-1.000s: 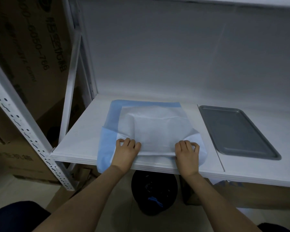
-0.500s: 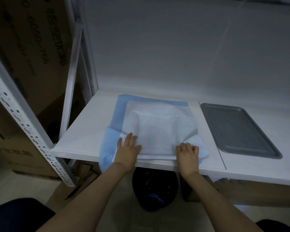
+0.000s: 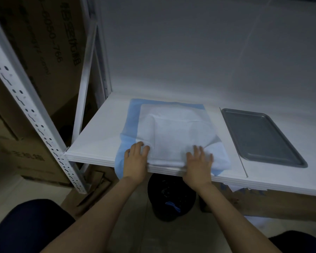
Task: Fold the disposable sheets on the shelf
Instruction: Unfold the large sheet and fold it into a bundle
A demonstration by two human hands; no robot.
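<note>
1. Head view: the blue-bordered white disposable sheet [image 3: 171, 132] lies partly folded at the front of the white shelf [image 3: 98, 141].
2. Your left hand [image 3: 135, 161] and right hand [image 3: 199, 165] press it, each grip apart, fingers flat.
3. Next, likely crease it, then fold again.

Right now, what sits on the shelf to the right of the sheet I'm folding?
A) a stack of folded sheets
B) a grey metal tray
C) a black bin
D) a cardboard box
B: a flat grey metal tray lies on the white shelf, right of the blue-and-white disposable sheet and apart from it.
</note>
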